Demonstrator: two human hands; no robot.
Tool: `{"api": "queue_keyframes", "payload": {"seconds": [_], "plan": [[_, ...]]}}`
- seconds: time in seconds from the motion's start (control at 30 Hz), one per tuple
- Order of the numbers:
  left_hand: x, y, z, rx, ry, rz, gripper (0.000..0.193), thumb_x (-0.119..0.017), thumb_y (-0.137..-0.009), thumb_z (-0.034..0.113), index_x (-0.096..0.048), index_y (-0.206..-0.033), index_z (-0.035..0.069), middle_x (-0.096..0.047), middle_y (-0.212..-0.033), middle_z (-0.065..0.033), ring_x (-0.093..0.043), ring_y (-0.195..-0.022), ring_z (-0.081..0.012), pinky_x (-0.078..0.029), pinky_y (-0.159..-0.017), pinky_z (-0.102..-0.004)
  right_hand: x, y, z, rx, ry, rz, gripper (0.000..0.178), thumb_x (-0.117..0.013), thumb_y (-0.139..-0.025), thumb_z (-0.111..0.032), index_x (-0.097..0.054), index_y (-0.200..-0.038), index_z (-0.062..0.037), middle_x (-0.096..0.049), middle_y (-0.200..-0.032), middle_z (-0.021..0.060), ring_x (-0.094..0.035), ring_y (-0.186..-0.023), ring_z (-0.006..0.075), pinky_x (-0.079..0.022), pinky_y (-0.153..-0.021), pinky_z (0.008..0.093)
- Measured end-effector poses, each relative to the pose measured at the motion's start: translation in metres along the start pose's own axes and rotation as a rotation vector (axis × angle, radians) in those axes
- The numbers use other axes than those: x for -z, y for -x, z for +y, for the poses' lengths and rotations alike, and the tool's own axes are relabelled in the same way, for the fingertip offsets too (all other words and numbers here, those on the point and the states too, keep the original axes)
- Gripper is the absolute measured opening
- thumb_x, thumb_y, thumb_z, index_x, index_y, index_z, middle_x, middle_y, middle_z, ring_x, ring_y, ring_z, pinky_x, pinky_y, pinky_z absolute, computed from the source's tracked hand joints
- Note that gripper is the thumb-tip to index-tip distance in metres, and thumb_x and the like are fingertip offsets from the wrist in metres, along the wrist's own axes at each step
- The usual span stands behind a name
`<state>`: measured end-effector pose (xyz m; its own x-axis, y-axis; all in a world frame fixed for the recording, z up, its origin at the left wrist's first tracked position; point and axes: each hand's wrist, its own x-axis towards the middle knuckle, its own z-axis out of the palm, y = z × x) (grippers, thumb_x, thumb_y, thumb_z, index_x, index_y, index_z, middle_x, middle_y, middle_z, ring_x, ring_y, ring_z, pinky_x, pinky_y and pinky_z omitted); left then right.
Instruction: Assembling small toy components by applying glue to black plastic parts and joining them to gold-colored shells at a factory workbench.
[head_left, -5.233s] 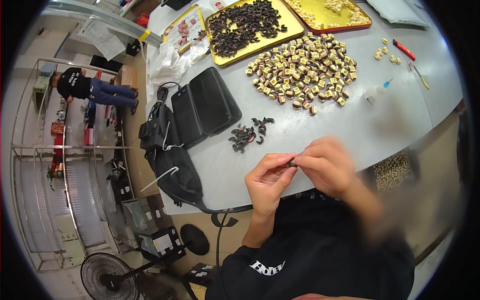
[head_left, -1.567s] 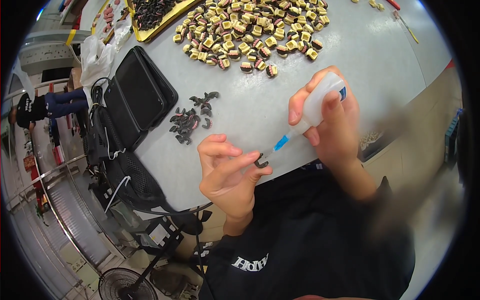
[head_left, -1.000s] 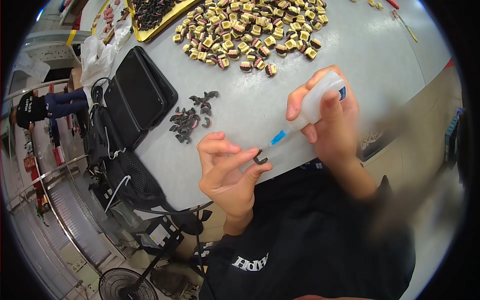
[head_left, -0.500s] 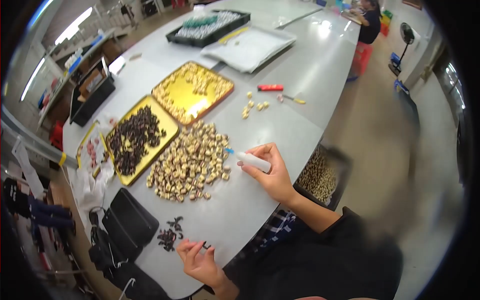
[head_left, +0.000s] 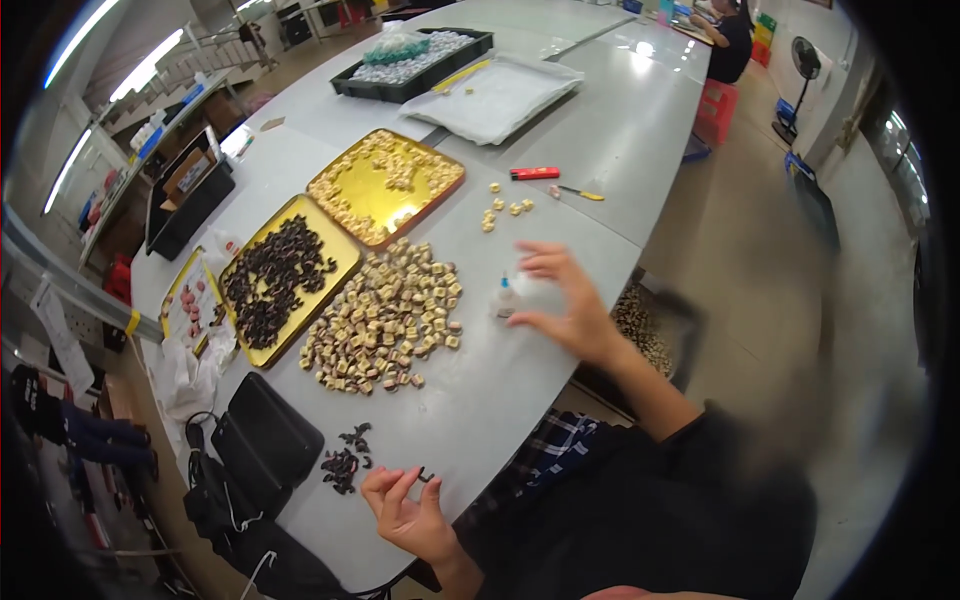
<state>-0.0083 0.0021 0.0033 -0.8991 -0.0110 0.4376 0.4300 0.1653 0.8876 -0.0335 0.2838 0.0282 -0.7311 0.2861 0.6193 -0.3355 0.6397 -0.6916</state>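
My left hand pinches a small dark curved piece between thumb and finger, low over the near table edge. Close beside it lies a small heap of similar dark pieces. A small whitish squeeze bottle with a blue tip stands upright on the table. Around its right side my right hand is open, thumb and fingers spread and slightly blurred; contact with the bottle cannot be made out. Left of the bottle spreads a big pile of small cream-and-brown blocky pieces.
Beyond the pile are a yellow tray of dark pieces and a gold tray of cream pieces. A red lighter-like object and a yellow-handled tool lie farther off. A black case sits left of my left hand.
The bottle has gone from tilted in my right hand to upright on the table, and that hand has opened. My left hand still pinches the dark piece.
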Motion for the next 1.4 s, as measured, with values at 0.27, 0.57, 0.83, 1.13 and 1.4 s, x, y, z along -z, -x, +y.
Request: {"api": "queue_keyframes", "payload": {"seconds": [0.27, 0.57, 0.83, 1.13, 1.4], "plan": [[-0.002, 0.004, 0.004, 0.039, 0.005, 0.040, 0.025, -0.076, -0.065, 0.002, -0.065, -0.087, -0.001, -0.050, -0.095, -0.0055, -0.046, -0.097, -0.0211, -0.030, -0.097, -0.0382, 0.026, -0.068, 0.086, -0.131, 0.442, -0.068, 0.022, -0.063, -0.080, -0.009, -0.056, -0.098, 0.0005, -0.056, -0.099, 0.0141, -0.057, -0.089, 0.0263, -0.047, -0.075, 0.0323], [0.002, 0.008, 0.010, 0.051, -0.038, 0.036, 0.026, -0.075, -0.061, 0.000, -0.066, -0.085, 0.000, -0.049, -0.093, -0.0059, -0.045, -0.098, -0.0228, -0.033, -0.095, -0.0390, 0.033, -0.074, 0.100, -0.100, 0.433, -0.181, 0.013, -0.062, -0.081, -0.006, -0.061, -0.090, 0.0027, -0.057, -0.092, 0.0137, -0.059, -0.082, 0.0244, -0.048, -0.072, 0.0297], [0.002, 0.007, 0.007, 0.031, -0.138, 0.030, 0.027, -0.075, -0.058, -0.001, -0.067, -0.083, 0.002, -0.049, -0.093, -0.0071, -0.045, -0.100, -0.0257, -0.035, -0.092, -0.0402, 0.029, 0.011, -0.049, -0.466, -0.618, -0.137, 0.020, -0.065, -0.078, 0.004, -0.059, -0.097, 0.0048, -0.062, -0.090, 0.0112, -0.061, -0.083, 0.0146, -0.050, -0.073, 0.0259], [-0.006, 0.001, 0.006, 0.030, -0.056, -0.075, 0.030, -0.079, -0.053, 0.003, -0.070, -0.081, 0.010, -0.052, -0.095, -0.0040, -0.042, -0.104, -0.0286, -0.037, -0.088, -0.0420, -0.036, 0.055, -0.084, -0.990, -0.885, -0.478, 0.023, -0.066, -0.076, 0.004, -0.056, -0.098, 0.0041, -0.064, -0.091, 0.0123, -0.062, -0.086, 0.0152, -0.051, -0.075, 0.0261], [0.003, 0.006, 0.004, 0.043, 0.008, -0.064, 0.027, -0.081, -0.056, 0.013, -0.071, -0.082, 0.012, -0.053, -0.094, -0.0015, -0.040, -0.104, -0.0270, -0.036, -0.088, -0.0409, -0.052, 0.053, -0.084, -0.974, -1.009, -0.674, 0.030, -0.068, -0.077, -0.001, -0.053, -0.103, 0.0023, -0.064, -0.088, 0.0108, -0.063, -0.085, 0.0137, -0.049, -0.076, 0.0234]]}}
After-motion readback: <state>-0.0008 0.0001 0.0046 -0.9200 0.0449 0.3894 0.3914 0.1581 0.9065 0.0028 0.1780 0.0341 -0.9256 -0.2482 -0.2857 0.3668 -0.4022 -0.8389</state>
